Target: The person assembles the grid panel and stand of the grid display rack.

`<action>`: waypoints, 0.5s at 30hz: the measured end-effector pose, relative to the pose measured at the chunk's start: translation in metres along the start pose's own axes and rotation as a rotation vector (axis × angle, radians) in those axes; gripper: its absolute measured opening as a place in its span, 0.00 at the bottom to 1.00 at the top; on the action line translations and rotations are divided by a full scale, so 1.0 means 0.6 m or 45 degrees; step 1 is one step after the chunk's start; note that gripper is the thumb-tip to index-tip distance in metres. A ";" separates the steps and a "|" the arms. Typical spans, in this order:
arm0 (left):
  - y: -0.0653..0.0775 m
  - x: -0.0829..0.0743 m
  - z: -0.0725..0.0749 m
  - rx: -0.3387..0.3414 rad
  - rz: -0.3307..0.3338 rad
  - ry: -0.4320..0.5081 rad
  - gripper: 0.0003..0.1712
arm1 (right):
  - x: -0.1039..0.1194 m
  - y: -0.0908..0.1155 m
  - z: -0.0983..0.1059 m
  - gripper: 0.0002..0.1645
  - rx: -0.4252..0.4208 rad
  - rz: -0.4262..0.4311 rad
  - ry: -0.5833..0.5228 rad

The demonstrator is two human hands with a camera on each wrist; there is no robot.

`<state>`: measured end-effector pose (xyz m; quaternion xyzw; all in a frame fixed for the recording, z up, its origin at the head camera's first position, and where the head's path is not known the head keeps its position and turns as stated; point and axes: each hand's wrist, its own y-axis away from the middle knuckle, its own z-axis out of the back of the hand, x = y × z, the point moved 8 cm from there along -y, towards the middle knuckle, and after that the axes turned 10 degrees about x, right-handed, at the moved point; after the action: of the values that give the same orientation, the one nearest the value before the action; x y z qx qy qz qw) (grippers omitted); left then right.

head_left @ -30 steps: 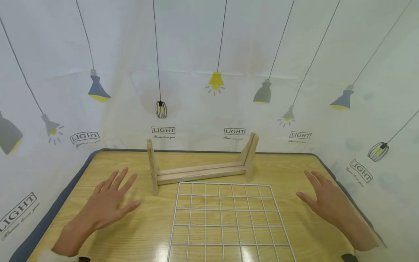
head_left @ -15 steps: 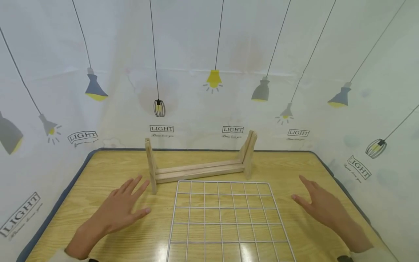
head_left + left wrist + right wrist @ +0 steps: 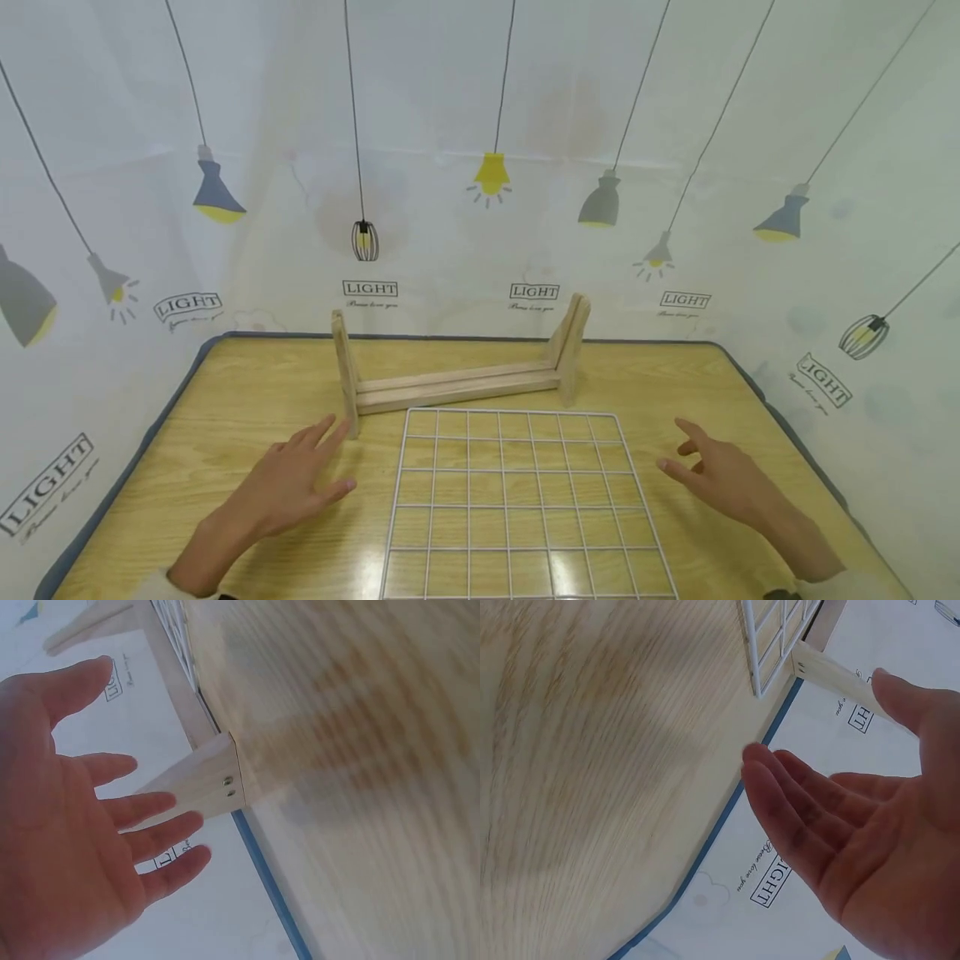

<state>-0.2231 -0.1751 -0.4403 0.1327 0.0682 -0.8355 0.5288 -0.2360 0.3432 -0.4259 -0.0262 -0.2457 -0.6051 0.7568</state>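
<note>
My left hand hovers over the table to the left of a white wire grid panel, fingers spread and holding nothing. Its fingertips overlap the foot of a wooden frame in the head view. That frame has a long crossbar between two upright end pieces and stands behind the grid; two screws show in its left end piece in the left wrist view. On the other side, my right hand is held to the right of the grid, its fingers loosely bent around nothing. The grid lies flat, its near edge reaching the bottom of the head view.
The wood-grain table has a dark blue edge along its back and sides. Behind and beside it hangs a white curtain printed with lamps and the word LIGHT.
Both hands have moved inward and nearer to me, the left one toward the wooden frame's left end. The right hand's fingers have bent somewhat. Frame and grid stay put.
</note>
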 end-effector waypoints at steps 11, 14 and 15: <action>-0.011 -0.020 -0.023 0.125 0.039 0.244 0.43 | -0.004 0.004 -0.045 0.43 0.299 -0.015 -0.423; -0.014 -0.022 -0.031 0.174 0.064 0.348 0.43 | -0.002 0.006 -0.055 0.41 0.324 -0.007 -0.477; -0.016 -0.023 -0.036 0.195 0.079 0.400 0.43 | -0.002 0.006 -0.058 0.40 0.330 -0.009 -0.495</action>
<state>-0.2230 -0.1538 -0.4569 0.3035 0.0818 -0.7906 0.5255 -0.2211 0.3333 -0.4559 -0.0440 -0.4628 -0.5545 0.6902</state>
